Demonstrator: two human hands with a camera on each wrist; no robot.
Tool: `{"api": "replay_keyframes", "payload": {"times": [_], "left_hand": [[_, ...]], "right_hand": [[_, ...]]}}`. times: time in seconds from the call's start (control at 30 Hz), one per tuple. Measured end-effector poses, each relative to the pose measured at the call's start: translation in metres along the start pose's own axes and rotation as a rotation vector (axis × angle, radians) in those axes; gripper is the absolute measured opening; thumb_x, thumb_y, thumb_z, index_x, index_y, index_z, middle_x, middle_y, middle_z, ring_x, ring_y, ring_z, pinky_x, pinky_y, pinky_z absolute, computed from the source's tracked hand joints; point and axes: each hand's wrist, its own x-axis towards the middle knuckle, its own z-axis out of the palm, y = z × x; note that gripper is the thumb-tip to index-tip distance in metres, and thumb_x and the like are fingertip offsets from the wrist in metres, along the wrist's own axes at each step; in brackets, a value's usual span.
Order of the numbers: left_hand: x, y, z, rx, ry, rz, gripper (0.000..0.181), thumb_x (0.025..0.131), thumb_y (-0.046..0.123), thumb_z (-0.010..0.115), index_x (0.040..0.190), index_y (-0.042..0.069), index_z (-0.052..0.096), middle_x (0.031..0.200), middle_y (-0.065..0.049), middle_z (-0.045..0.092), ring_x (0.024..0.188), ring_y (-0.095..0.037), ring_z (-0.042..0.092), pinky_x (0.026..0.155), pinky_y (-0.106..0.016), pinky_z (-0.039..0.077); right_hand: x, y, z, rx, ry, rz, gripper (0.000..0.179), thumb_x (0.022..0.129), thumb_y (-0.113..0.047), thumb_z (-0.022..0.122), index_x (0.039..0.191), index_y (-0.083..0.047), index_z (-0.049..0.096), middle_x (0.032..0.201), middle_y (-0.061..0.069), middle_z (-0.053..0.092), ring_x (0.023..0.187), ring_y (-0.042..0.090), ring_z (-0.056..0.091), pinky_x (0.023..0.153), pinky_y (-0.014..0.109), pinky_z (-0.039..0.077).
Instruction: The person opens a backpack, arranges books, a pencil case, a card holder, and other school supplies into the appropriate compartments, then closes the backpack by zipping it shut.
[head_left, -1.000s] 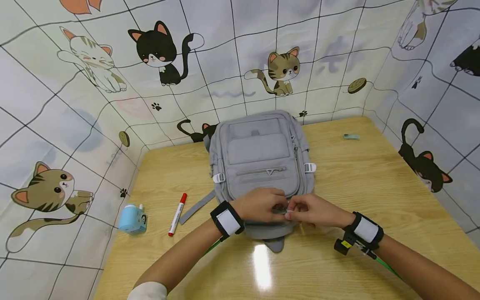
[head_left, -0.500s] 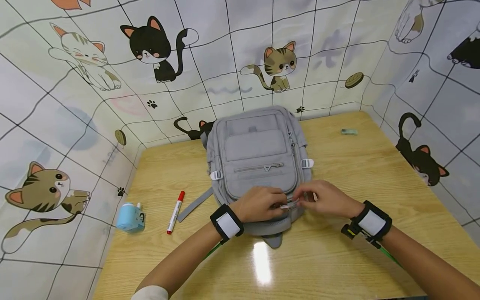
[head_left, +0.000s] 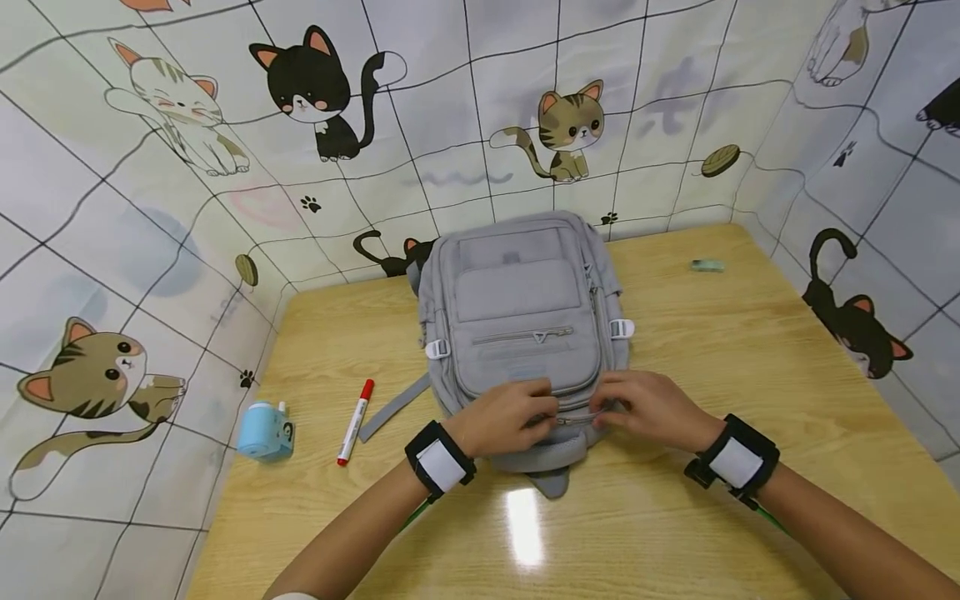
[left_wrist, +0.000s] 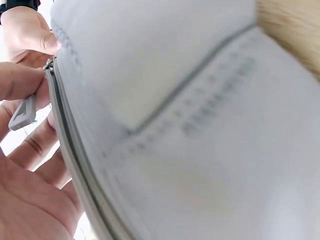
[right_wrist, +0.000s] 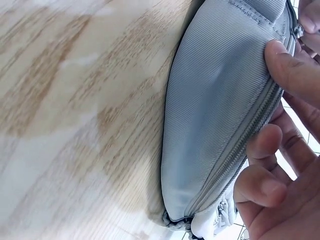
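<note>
A grey backpack [head_left: 517, 292] lies front up on the table, its top end toward the person. My left hand [head_left: 510, 417] is at the zipper along that end. In the left wrist view its thumb and finger pinch the zipper slider [left_wrist: 48, 65], and the grey zipper pull [left_wrist: 23, 114] sticks out by the fingers. My right hand [head_left: 645, 404] grips the backpack's edge a little to the right, thumb on the fabric beside the zipper [right_wrist: 235, 140] and fingers on the other side. The carry handle [head_left: 543, 457] lies just below the hands.
A red-capped white marker [head_left: 356, 422] and a light blue pencil sharpener [head_left: 264, 432] lie left of the backpack. A loose strap [head_left: 395, 408] reaches toward the marker. A small green object [head_left: 707, 266] sits at the back right. Cat-print wall sheeting [head_left: 450, 100] borders the wooden table [head_left: 750, 358].
The hands were together at the zipper a second ago. The right hand has moved right along the edge and the left slightly left, so a gap shows between them.
</note>
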Motion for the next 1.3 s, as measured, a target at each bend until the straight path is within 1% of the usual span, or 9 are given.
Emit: {"api": "replay_keyframes", "payload": {"times": [0.23,0.5,0.67,0.77,0.9,0.97,1.07,1.17,1.3], "left_hand": [[-0.016,-0.012,-0.004,-0.056,-0.002,-0.016,0.015,0.106,0.016,0.066,0.091,0.015,0.068,0.089,0.003,0.052,0.078,-0.006,0.048,0.073,-0.019,0.041],[-0.031,-0.026,-0.011,-0.128,0.014,-0.034,0.016,0.105,0.012,0.067,0.089,0.014,0.069,0.085,0.003,0.052,0.074,-0.005,0.047,0.070,-0.017,0.040],[-0.034,-0.027,-0.012,-0.084,0.017,-0.034,0.015,0.104,0.014,0.067,0.089,0.015,0.070,0.085,0.004,0.057,0.076,-0.005,0.050,0.072,-0.019,0.042],[-0.035,-0.025,-0.009,-0.054,0.015,-0.044,0.013,0.103,0.016,0.068,0.090,0.017,0.070,0.086,0.006,0.060,0.078,-0.005,0.052,0.073,-0.020,0.044],[-0.038,-0.024,-0.006,-0.035,0.008,-0.050,0.012,0.103,0.021,0.070,0.092,0.017,0.070,0.087,0.006,0.062,0.079,-0.005,0.053,0.073,-0.019,0.043],[-0.040,-0.023,-0.005,-0.032,0.006,-0.040,0.014,0.104,0.023,0.070,0.091,0.017,0.069,0.086,0.006,0.060,0.078,-0.005,0.052,0.072,-0.018,0.042],[-0.042,-0.024,-0.005,-0.031,0.011,-0.028,0.017,0.105,0.024,0.069,0.089,0.017,0.066,0.084,0.005,0.056,0.077,-0.006,0.050,0.071,-0.018,0.040],[-0.045,-0.027,-0.008,-0.047,0.021,-0.033,0.018,0.106,0.022,0.068,0.089,0.017,0.066,0.083,0.005,0.053,0.079,-0.007,0.048,0.072,-0.019,0.039],[-0.055,-0.036,-0.014,-0.068,0.032,-0.049,0.015,0.105,0.021,0.068,0.091,0.016,0.070,0.084,0.005,0.053,0.082,-0.008,0.047,0.076,-0.020,0.040]], "right_hand": [[0.001,-0.001,0.000,0.013,-0.002,0.022,0.021,0.083,-0.019,0.091,0.090,-0.032,0.076,0.092,-0.021,0.068,0.079,-0.002,0.062,0.069,0.025,0.052],[0.005,-0.001,-0.002,0.019,-0.012,0.025,0.022,0.083,-0.020,0.091,0.089,-0.034,0.075,0.093,-0.022,0.070,0.081,-0.001,0.065,0.070,0.026,0.052],[0.010,-0.004,-0.004,-0.018,-0.044,0.039,0.018,0.085,-0.026,0.091,0.091,-0.034,0.076,0.094,-0.021,0.070,0.080,0.000,0.065,0.069,0.026,0.052],[0.015,-0.010,-0.002,-0.044,-0.063,0.010,0.014,0.088,-0.033,0.089,0.096,-0.031,0.077,0.096,-0.020,0.070,0.083,0.003,0.066,0.071,0.028,0.054],[0.027,-0.020,0.008,-0.027,-0.112,-0.059,0.016,0.091,-0.039,0.085,0.101,-0.029,0.078,0.099,-0.017,0.070,0.090,0.007,0.065,0.077,0.031,0.056],[0.033,-0.025,0.015,-0.007,-0.135,-0.090,0.015,0.091,-0.038,0.085,0.099,-0.028,0.078,0.097,-0.015,0.070,0.088,0.008,0.063,0.076,0.029,0.055],[0.038,-0.029,0.022,0.013,-0.148,-0.111,0.012,0.091,-0.034,0.085,0.095,-0.028,0.077,0.094,-0.016,0.070,0.084,0.006,0.060,0.072,0.025,0.052],[0.041,-0.031,0.023,0.041,-0.143,-0.105,0.011,0.091,-0.029,0.086,0.091,-0.028,0.075,0.090,-0.017,0.068,0.081,0.004,0.058,0.069,0.023,0.051],[0.043,-0.032,0.021,0.066,-0.147,-0.097,0.012,0.092,-0.027,0.085,0.090,-0.031,0.074,0.089,-0.020,0.065,0.079,0.003,0.057,0.067,0.023,0.049]]}}
